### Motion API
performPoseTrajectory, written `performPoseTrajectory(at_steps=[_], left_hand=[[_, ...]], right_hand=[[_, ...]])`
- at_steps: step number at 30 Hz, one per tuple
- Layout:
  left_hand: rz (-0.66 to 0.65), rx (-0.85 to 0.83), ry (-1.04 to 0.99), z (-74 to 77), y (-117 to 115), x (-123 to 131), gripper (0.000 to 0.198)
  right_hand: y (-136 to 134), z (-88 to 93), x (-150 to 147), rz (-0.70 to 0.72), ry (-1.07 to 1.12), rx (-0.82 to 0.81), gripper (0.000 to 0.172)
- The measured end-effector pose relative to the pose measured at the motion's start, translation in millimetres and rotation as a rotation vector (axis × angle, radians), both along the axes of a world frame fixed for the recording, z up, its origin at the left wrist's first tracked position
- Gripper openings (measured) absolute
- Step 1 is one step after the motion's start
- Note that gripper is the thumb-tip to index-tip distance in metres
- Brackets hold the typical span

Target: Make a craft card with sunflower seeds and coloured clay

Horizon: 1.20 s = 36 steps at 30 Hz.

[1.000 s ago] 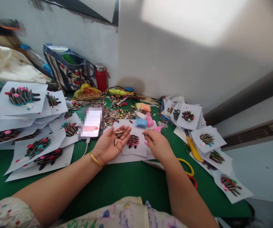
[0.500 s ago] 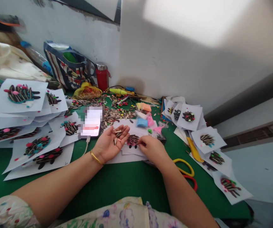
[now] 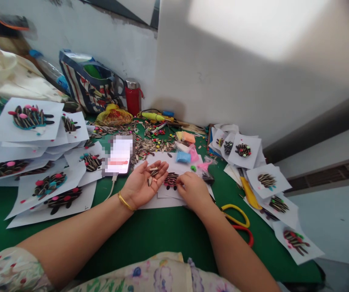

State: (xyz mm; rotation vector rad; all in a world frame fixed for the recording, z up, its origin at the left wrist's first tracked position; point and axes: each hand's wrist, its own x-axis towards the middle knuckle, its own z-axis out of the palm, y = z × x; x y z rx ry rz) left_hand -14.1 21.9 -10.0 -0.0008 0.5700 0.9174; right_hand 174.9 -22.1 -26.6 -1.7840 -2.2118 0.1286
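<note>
My left hand (image 3: pixel 140 187) is turned palm up, slightly cupped, holding several striped sunflower seeds (image 3: pixel 153 172). Beside it, white paper carries a small hedgehog-like figure (image 3: pixel 172 179) made of dark seeds on a pink base, with dark round feet. My right hand (image 3: pixel 195 192) pinches thumb and fingers together at the figure's right edge. Whatever lies between those fingertips is too hidden to make out. Beneath the figure's sheet lie more white sheets (image 3: pixel 150 202).
Loose seeds (image 3: pixel 150 147) and clay packets (image 3: pixel 183 157) lie behind the hands. A phone (image 3: pixel 120 156) with a cable is at left. Finished seed pictures are piled left (image 3: pixel 25 136) and right (image 3: pixel 265 180). Scissors (image 3: pixel 247 227) lie near my right forearm; a red flask (image 3: pixel 133 97) stands behind.
The view has shifted slightly, so everything sits a little further right. My right fingertips remain at the figure's right edge, and the left palm still holds the seeds.
</note>
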Motion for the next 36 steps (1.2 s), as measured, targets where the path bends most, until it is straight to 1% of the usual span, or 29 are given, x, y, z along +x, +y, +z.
performPoseTrajectory(at_steps=[12,16,19,24,27,30,36], left_hand=[[-0.018,0.011,-0.018,-3.2,-0.7,-0.7,0.031],[-0.017,0.004,-0.012,-2.1,-0.9,-0.5,0.031],[-0.030,0.004,-0.026,-1.3,-1.2,-0.5,0.032],[-0.125,0.025,-0.073,2.3,-4.6,-0.4,0.042],[-0.208,0.062,-0.098,4.7,-9.7,0.7,0.048],[-0.285,0.109,-0.158,5.1,-15.8,2.7,0.053],[-0.380,0.111,-0.230,4.7,-24.2,5.8,0.055]], right_hand=[[-0.1,-1.6,-3.7,0.025,-0.108,0.046,0.011],[-0.4,-1.5,-1.5,0.038,-0.088,0.045,0.011],[-2.0,2.0,0.3,0.055,-0.019,0.076,0.012],[-8.8,14.3,-6.8,0.127,0.153,0.212,0.019],[-12.8,19.0,-13.8,0.159,0.213,0.254,0.020],[-14.8,19.3,-17.3,0.175,0.244,0.261,0.021],[-16.2,21.0,-19.0,0.205,0.229,0.218,0.022]])
